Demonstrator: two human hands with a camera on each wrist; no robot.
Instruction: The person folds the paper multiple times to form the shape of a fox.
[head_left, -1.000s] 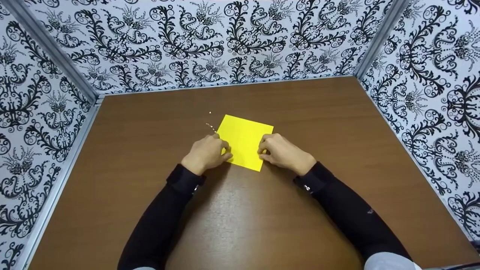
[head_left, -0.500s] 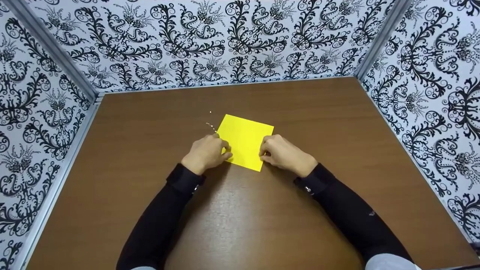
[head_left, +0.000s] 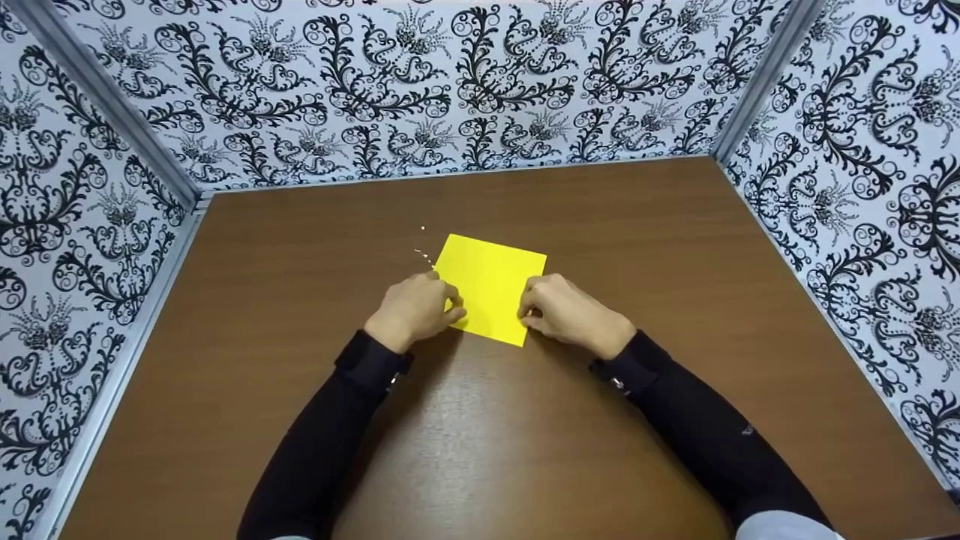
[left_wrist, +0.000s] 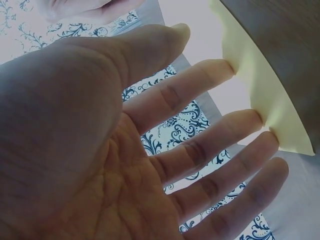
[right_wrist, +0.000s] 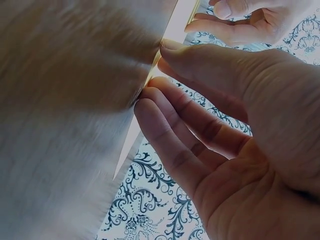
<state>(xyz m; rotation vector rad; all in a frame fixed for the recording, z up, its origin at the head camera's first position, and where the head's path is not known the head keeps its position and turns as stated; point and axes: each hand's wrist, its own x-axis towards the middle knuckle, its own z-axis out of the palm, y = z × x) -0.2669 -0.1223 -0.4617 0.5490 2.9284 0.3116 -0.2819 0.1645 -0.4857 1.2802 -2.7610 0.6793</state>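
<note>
A square sheet of yellow paper (head_left: 491, 291) lies slightly turned on the brown table. Along its left edge is my left hand (head_left: 414, 306); the left wrist view has the fingers spread and fairly straight, several fingertips (left_wrist: 252, 117) pressing at the paper (left_wrist: 270, 100), which ripples there. The left thumb stands apart from the fingers. At the right edge my right hand (head_left: 568, 313) pinches the sheet between thumb and forefinger, low toward the near corner. In the right wrist view the thumb tip (right_wrist: 172, 46) meets the thin paper edge, the other fingers half bent below it.
Several tiny white specks (head_left: 424, 256) trail off beyond the sheet's left edge. Panels with a black scroll pattern (head_left: 480, 82) and grey metal corner posts (head_left: 765, 82) enclose the back and sides of the table (head_left: 465, 450).
The right hand shifts very slightly along the sheet's right edge toward the near corner. The left hand and the paper stay nearly in place; the head view tilts a little.
</note>
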